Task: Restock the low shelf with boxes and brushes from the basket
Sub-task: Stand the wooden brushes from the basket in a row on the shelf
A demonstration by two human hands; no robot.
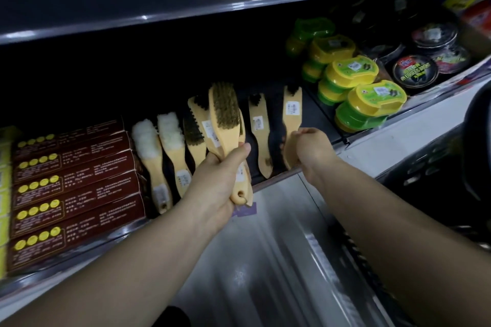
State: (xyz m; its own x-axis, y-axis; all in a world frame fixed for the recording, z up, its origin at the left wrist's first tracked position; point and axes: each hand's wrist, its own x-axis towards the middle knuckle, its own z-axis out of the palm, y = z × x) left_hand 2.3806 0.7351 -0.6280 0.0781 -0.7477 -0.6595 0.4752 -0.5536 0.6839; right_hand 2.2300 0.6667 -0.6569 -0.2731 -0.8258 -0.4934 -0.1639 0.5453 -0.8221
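The left forearm (119, 273) and right forearm (398, 220) lie nearest the lens, both reaching up and forward to the low shelf (273, 177). The left grip (220, 175) is clamped round the handles of a bundle of brushes (225, 119), held just above the shelf's front lip. Their long axis runs from the grip away towards the back of the shelf, with the bristle heads far and the hanging-hole end near, below the palm. The right grip (310, 146) is closed on the handle of a single brush (291, 117), which lies at the right end of the row. It too is set lengthwise front to back, dark bristles pointing into the shelf and handle towards the lip. This brush lies up and to the left of the right grip, and that hand is the nearer one to the gap. The gap sits between the single brush and the laid brushes (170, 146) further left. I judge the bundle must go in parallel to these, heads inward. Brown boxes (74, 180) fill the left end; yellow-green cases (372, 98) and black tins (414, 71) stand to the right.
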